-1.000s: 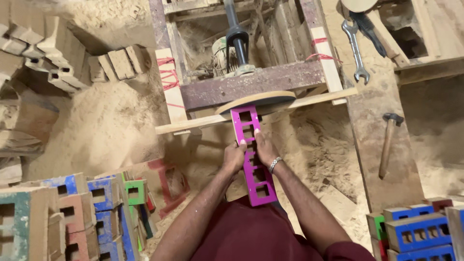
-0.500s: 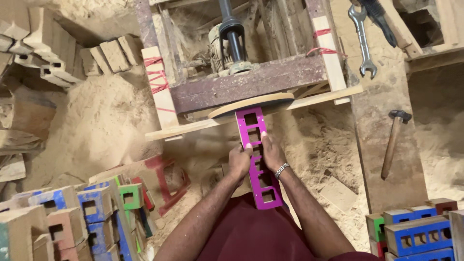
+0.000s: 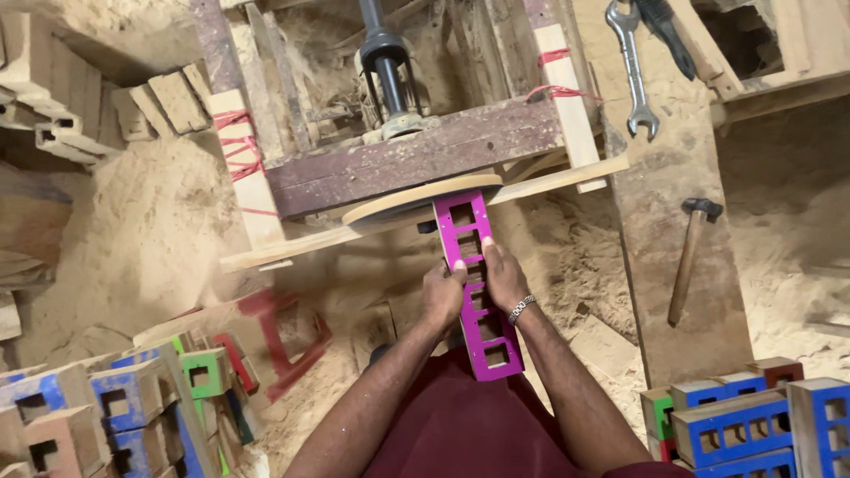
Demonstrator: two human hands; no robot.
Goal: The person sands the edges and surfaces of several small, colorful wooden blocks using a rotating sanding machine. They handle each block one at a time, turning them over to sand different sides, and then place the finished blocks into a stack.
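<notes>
Sawdust blankets the floor beneath you as both hands press a long magenta strip (image 3: 473,288) – a flat wooden piece pierced by a row of square openings – end-on against the round sanding disc (image 3: 423,196). Your left hand (image 3: 442,296) is clamped on the strip's left edge, fingers curled over it; your right hand (image 3: 503,276), a metal bracelet (image 3: 521,309) at the wrist, is closed on the right edge with fingers laid flat along the top. Holding it from both sides near the middle seems to keep the strip straight, its far end tucked just under the disc's rim.

The disc is pale, smooth ply, mounted on a dark steel shaft (image 3: 387,55) that rises through a rough timber frame (image 3: 416,158) bound with red cord. A thin light batten (image 3: 549,180) runs across below the frame. To your right, a wrench (image 3: 634,64) and a wooden-handled hammer (image 3: 691,255) lie on a dusty plank – close by, but well apart from the strip. Painted blocks in blue, green and red (image 3: 739,423) stack at the lower right, with more at the lower left (image 3: 142,398); bare wooden blocks (image 3: 168,99) sit at the upper left.
</notes>
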